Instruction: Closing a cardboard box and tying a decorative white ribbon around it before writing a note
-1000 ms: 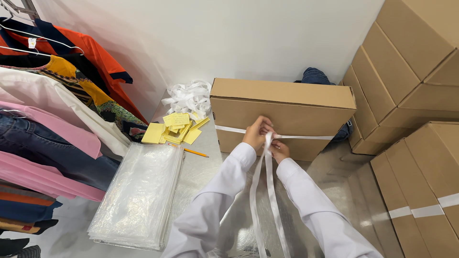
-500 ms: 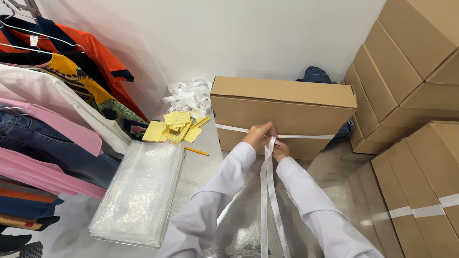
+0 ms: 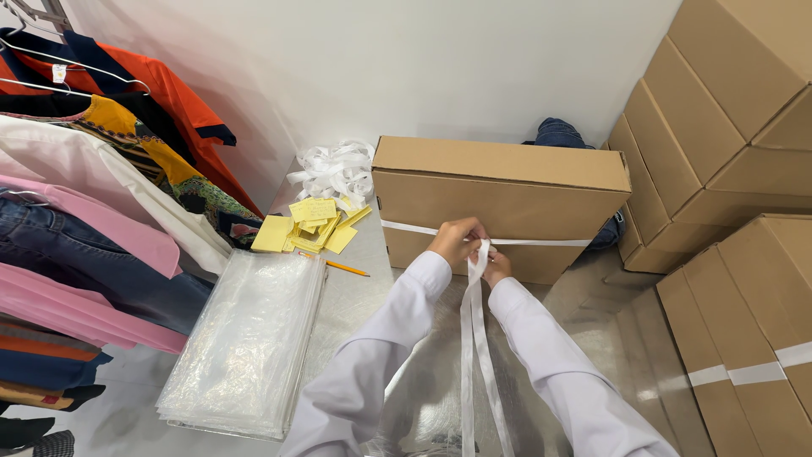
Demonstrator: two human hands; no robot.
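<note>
Both hands met at the front face of a flat cardboard box (image 3: 501,196) that lay on the metal table (image 3: 355,292). The left hand (image 3: 455,241) was closed, fingers pinched on the white strap (image 3: 474,338) where it crossed the box front. The right hand (image 3: 496,267), just beside and slightly below the left, was likewise closed on the same strap; its fingertips were partly hidden behind the strap. The two hands touched or nearly touched; which could not be determined.

From the grip, the strap ran sideways in both directions as a band around the box front, and two loose tails hung down from the grip toward the person, between the white sleeves (image 3: 372,372).

To the left of the grip, on the table, lay a pencil (image 3: 347,270), and beyond it a scatter of yellow paper slips (image 3: 309,225). Farther back on that side sat a heap of white straps (image 3: 334,171). Nearer the person, left of the grip, lay a stack of clear plastic bags (image 3: 249,343). Garments on hangers (image 3: 93,195) occupied the far left.

To the right of the grip stood stacked cardboard boxes (image 3: 719,127), one of the nearer ones already banded. Behind the held box, a piece of blue denim (image 3: 558,134) showed.
</note>
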